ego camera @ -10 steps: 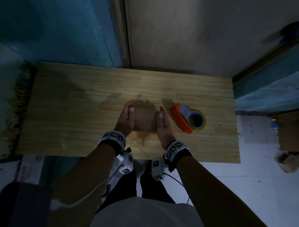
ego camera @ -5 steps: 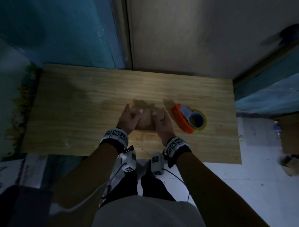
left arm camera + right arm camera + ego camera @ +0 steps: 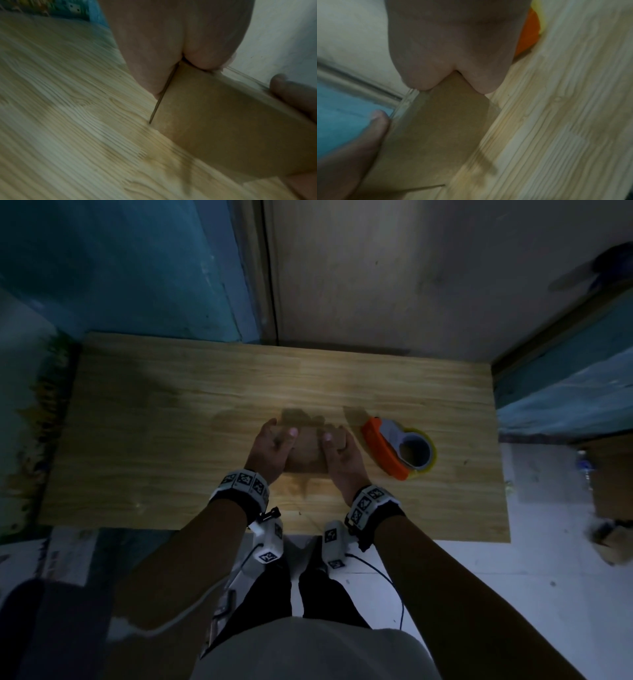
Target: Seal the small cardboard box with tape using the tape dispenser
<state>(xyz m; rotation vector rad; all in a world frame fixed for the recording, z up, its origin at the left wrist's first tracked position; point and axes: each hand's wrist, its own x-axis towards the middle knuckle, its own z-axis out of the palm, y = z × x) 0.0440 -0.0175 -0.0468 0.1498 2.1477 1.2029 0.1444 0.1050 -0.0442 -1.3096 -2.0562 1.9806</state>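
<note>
At bench middle, left hand (image 3: 272, 448) and right hand (image 3: 340, 453) clasp small cardboard box (image 3: 306, 453) from either side, thumbs lying on top. Box sits on bench (image 3: 171, 422). Orange tape dispenser (image 3: 399, 448) lies just right, untouched.

Matt cardboard box (image 3: 306, 451), wood-grain tabletop (image 3: 171, 422)

Your right hand (image 3: 453, 44) clasps the small brown cardboard box (image 3: 426, 135) on the pale wood-grain tabletop (image 3: 565, 121), thumb along its top edge.

Small brown cardboard box (image 3: 306, 451) lies beside orange tape dispenser (image 3: 397, 450).
</note>
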